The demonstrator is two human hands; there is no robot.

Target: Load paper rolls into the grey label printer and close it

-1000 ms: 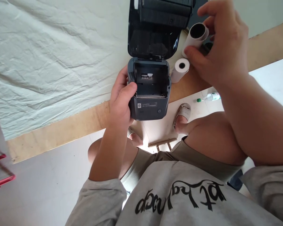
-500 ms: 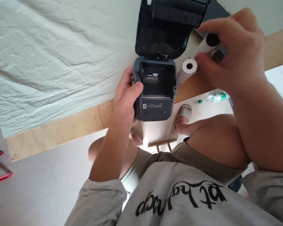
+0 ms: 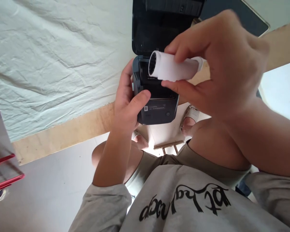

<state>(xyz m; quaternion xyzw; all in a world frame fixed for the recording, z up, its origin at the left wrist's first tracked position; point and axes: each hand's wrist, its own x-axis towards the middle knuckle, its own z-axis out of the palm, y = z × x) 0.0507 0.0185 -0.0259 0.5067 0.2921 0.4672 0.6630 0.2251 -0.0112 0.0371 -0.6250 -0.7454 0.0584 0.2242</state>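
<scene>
My left hand point(image 3: 129, 100) is wrapped round the left side of a dark blue-black portable label printer point(image 3: 157, 112), its thumb on the front edge of the roll bay. The printer's black lid point(image 3: 157, 32) stands swung open away from me. Pinched between the thumb and fingers of my right hand point(image 3: 222, 61) is a white paper roll point(image 3: 174, 66) with a wide hollow core, its open end facing left. It is held slantwise over the right part of the bay and hides much of the inside. I cannot tell whether it touches the printer.
A pale, wrinkled cloth point(image 3: 62, 64) covers the table, whose wooden edge point(image 3: 62, 141) runs beneath the printer. A dark flat device point(image 3: 241, 16) lies at the upper right. Red-edged rack bars point(image 3: 4, 161) stand at far left. My knees are below the table edge.
My right hand has taken the wide-cored white roll from beside the printer and brought it left, over the bay. The smaller roll that stood there is now hidden. My left hand still grips the printer.
</scene>
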